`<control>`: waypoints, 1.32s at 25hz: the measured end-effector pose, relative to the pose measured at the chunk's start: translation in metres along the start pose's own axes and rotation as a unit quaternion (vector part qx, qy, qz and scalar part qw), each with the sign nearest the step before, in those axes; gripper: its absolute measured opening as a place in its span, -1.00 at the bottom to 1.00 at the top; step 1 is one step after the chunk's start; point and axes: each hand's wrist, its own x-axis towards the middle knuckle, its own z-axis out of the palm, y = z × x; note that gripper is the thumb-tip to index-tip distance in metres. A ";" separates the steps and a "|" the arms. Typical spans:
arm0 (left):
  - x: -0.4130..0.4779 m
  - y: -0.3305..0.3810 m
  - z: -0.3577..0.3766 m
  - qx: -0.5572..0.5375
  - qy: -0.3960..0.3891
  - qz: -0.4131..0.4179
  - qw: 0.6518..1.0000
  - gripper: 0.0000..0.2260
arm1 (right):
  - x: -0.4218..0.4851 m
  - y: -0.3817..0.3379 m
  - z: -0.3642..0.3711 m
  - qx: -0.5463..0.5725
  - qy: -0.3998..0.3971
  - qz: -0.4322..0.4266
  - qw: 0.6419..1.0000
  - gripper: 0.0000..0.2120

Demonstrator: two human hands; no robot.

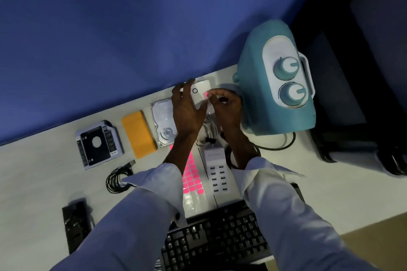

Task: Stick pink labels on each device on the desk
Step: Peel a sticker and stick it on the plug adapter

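Device [199, 97] lengthwise toward wall [110, 28] (left fingers [176, 93] hold it); right fingers [217, 94] pinch pink label [206, 94]

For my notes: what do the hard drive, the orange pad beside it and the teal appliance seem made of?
Hard drive: bare metal, likely aluminium; silvery reflective lid. Orange pad: matte, soft-looking, perhaps silicone or fabric; no glare. Teal appliance: moulded plastic, smooth satin shell with vent slits.

My white desk [44, 182]: pink label sheet [193, 174], USB hub [218, 174] just beyond keyboard [215, 240]; coiled cable [119, 177], drive caddy [99, 143] left of it.
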 end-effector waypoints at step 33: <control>-0.203 -0.063 -0.068 0.007 -0.040 -0.074 0.996 -0.61 | -0.200 0.017 -0.028 -0.080 -0.068 -0.014 0.994 -0.77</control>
